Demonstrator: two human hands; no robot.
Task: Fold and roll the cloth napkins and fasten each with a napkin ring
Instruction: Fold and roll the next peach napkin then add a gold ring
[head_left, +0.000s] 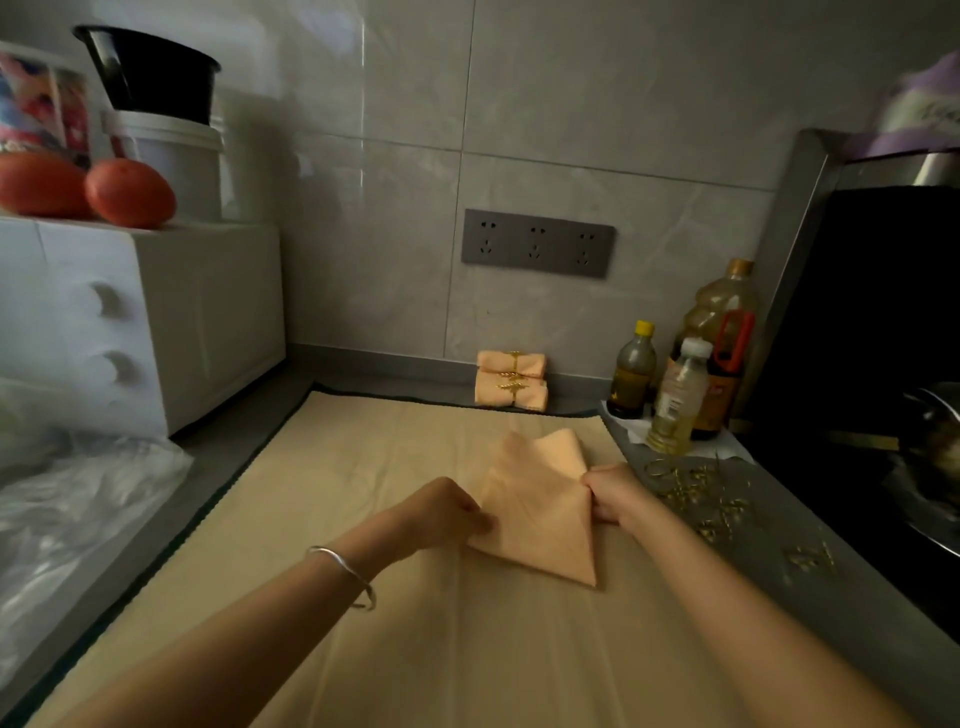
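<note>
Single head-worn wide-angle view, looks forward and down along counter (779, 587) toward tiled back wall (571, 104); forearms close, lower frame.

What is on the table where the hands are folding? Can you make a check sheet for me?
Surface: beige mat, creased.
Job's things: peach napkin folded into a pointed shape on the mat; ringed rolls stacked by the wall; loose gold rings on the right.
Clutter: bottles at right; plastic bag at left.
Hands: left hand pinches the napkin's left edge; right hand grips its right corner.
Cables: nothing seen.
Surroundings: tiled wall with socket panel; white drawer unit.
</note>
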